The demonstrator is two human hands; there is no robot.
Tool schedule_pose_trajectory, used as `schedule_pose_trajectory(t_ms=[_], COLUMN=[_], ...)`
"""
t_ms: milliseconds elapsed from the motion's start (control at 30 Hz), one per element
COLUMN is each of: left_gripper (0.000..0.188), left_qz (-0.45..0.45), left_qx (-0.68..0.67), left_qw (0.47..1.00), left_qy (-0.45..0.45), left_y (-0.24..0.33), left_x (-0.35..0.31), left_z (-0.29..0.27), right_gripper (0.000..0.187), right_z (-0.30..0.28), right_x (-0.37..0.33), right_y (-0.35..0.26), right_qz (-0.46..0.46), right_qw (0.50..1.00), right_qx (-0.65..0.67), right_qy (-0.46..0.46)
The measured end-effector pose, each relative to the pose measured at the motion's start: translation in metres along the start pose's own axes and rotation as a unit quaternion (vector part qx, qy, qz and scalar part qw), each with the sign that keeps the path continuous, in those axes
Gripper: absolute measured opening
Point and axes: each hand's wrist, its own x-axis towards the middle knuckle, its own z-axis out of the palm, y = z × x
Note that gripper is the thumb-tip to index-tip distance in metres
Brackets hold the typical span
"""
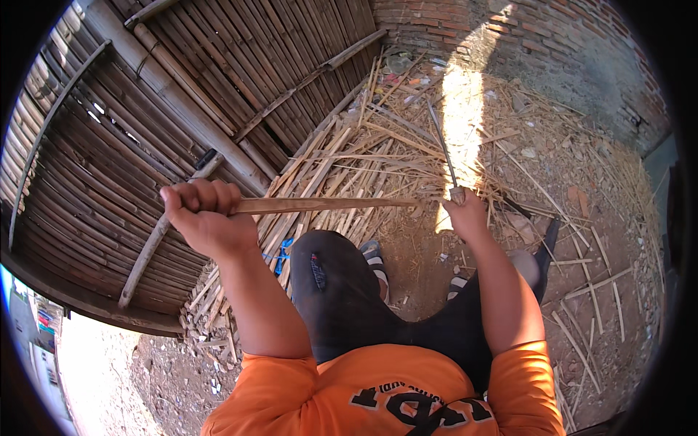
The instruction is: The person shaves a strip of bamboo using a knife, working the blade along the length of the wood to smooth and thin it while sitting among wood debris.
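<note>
My left hand [211,218] is closed around one end of a flat bamboo strip [327,205]. The strip lies almost level across the view, its far tip pointing right toward my other hand. In my right hand [469,216] is the handle of a long, thin-bladed knife [443,142], its blade pointing away from me. Strip and blade look apart. Most of the handle is hidden by my fingers.
Split bamboo strips [313,171] lie heaped against a bamboo slat wall [218,73] on the left. Ahead is a brick wall [538,36]. More loose strips [592,291] and shavings litter the dirt floor at right. A blue tie [282,256] is beside my knee.
</note>
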Motion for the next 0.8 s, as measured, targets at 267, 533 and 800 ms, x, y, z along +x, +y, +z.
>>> schedule_pose_trajectory(t_ms=[267, 533, 800], left_gripper=[0.040, 0.041, 0.042], left_qz=[0.168, 0.146, 0.142], left_qx=[-0.001, -0.050, -0.085], left_qw=[0.983, 0.988, 0.982], left_qy=[0.070, 0.005, -0.090], left_y=[0.088, 0.154, 0.214], left_x=[0.007, 0.024, 0.026], left_z=[-0.048, -0.118, -0.170], right_gripper=[0.039, 0.038, 0.040], right_z=[-0.019, -0.021, -0.026], right_x=[-0.025, -0.016, 0.004], right_y=[-0.023, -0.003, 0.004], right_qz=[-0.149, -0.186, -0.006], right_qw=[0.978, 0.958, 0.982], right_qx=[-0.136, -0.211, -0.184], right_qy=[-0.044, -0.065, -0.040])
